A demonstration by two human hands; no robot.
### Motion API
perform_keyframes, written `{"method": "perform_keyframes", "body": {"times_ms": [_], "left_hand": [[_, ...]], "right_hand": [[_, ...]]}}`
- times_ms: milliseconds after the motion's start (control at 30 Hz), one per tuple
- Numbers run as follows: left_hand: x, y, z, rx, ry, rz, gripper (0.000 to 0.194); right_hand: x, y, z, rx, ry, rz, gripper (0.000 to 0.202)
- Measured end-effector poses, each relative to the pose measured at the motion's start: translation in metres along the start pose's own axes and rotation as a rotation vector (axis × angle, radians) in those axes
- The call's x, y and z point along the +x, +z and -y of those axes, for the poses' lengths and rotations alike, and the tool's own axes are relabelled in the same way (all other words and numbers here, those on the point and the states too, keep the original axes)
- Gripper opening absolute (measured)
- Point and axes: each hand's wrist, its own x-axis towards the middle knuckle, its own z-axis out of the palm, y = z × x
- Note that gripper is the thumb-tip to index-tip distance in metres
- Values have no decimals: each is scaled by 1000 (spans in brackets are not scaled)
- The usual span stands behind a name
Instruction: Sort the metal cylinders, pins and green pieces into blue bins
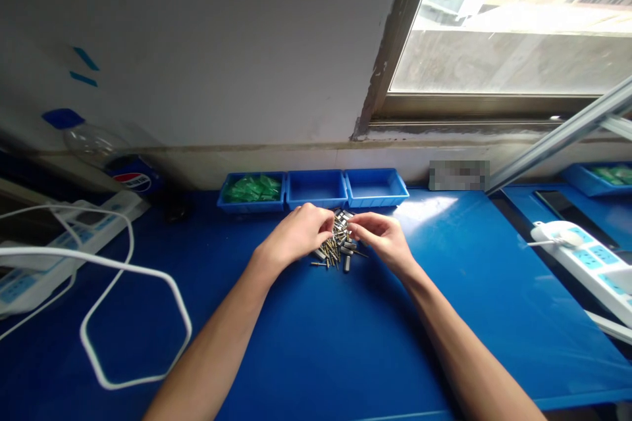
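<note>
A small pile of metal parts [333, 251], brass-coloured pins and short grey pieces, lies on the blue table [316, 342]. My left hand [307, 230] is at the pile's left edge, its fingers curled together; whatever they pinch is too small to name. On the right side of the pile, my right hand [380, 235] has thumb and index finger brought together at the parts, and what lies between the tips cannot be made out. Just behind are three blue trays: the left tray [251, 208] holds green plastic packets [253, 188], while the middle tray [316, 202] and right tray [378, 200] hold nothing visible.
White cable [172, 283] loops over the table's left part, near a power strip [74, 250] and a cola bottle [131, 171]. At right are a metal frame bar [557, 135], another power strip [587, 263] and a blue tray [582, 179]. Wall and window stand behind.
</note>
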Motion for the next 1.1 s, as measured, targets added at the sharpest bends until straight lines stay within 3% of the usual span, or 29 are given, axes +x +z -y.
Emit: {"method": "perform_keyframes", "body": {"times_ms": [200,533,667,900,1033,1100], "left_hand": [[1,2,-6,144,-31,8,6],[4,14,-7,270,-39,10,16],[5,6,0,129,-33,-86,13],[7,3,1,-174,68,-151,8],[5,4,3,-129,2,-135,6],[0,1,6,-73,-22,-26,3]], "right_hand": [[-1,1,-4,-175,-53,-78,31],[2,-2,-7,-128,-25,-93,33],[1,-3,-7,-141,-33,-104,33],[0,1,3,93,42,61,34],[3,-1,-1,118,65,-58,35],[5,-2,-4,181,31,-159,37]]}}
